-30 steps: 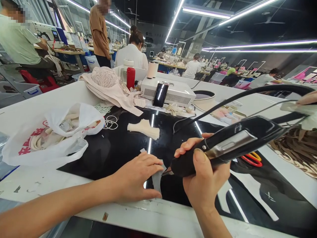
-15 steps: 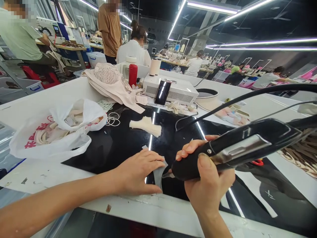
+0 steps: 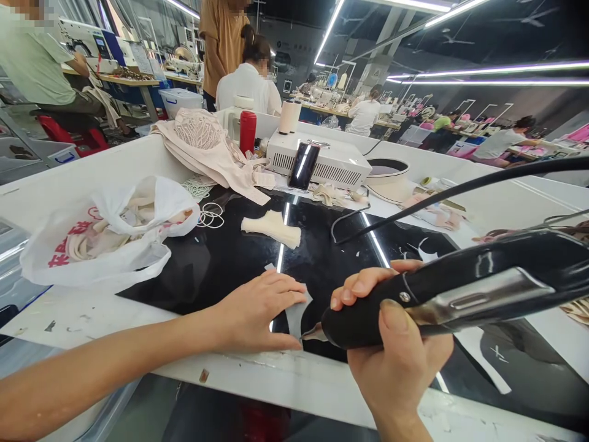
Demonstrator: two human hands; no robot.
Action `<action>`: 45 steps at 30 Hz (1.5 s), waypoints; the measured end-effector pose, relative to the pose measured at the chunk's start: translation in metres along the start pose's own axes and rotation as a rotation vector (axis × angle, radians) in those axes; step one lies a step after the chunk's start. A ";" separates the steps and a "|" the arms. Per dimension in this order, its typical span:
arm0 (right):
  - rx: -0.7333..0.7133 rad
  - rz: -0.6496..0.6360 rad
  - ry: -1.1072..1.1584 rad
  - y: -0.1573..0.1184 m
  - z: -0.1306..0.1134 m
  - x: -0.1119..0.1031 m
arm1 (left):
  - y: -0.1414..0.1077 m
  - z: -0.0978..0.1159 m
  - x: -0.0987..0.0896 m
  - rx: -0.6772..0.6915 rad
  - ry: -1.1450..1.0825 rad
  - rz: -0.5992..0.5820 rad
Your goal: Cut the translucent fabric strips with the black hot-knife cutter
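My left hand (image 3: 267, 310) lies flat, fingers stretched out, on a thin grey fabric piece (image 3: 297, 313) at the near edge of the black mat. Most of that piece is hidden under the palm. My right hand (image 3: 396, 350) is wrapped round a thick black corded handheld cutter (image 3: 359, 319) with a metal lever on its side. Its pointed metal tip (image 3: 314, 333) is at the lower right edge of the grey piece; whether it touches the fabric I cannot tell. Ahead of the hands, a cream padded piece (image 3: 271, 228) rests on the black mat (image 3: 202, 261).
A white plastic bag of scraps (image 3: 115, 230) sits on the left. Toward the back are beige garments (image 3: 207, 147), a red bottle (image 3: 247, 132), a phone (image 3: 304, 164) and a white vented box (image 3: 331, 161). A black cable (image 3: 437, 187) arches across the right side. Co-workers sit beyond.
The cutter's tip has moved down along the grey piece's right edge, toward me, and its body has tilted and swung right. My left hand stays in place. The view has shifted slightly.
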State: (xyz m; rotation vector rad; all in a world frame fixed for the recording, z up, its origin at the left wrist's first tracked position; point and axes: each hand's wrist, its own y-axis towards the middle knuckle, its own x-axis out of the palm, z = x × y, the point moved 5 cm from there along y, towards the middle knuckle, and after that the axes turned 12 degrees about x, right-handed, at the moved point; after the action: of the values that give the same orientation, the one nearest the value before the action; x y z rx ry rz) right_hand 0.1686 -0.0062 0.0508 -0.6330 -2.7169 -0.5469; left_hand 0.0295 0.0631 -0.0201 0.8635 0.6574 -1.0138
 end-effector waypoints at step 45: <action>-0.062 0.093 -0.132 0.025 0.002 -0.013 | -0.002 0.004 -0.012 0.127 -0.097 0.020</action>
State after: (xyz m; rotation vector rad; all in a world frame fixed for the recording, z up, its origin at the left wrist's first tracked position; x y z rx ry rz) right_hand 0.1909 0.0111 0.0514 -0.8353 -2.7839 -0.5873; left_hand 0.0234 0.0643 -0.0092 0.9234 0.5055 -1.0818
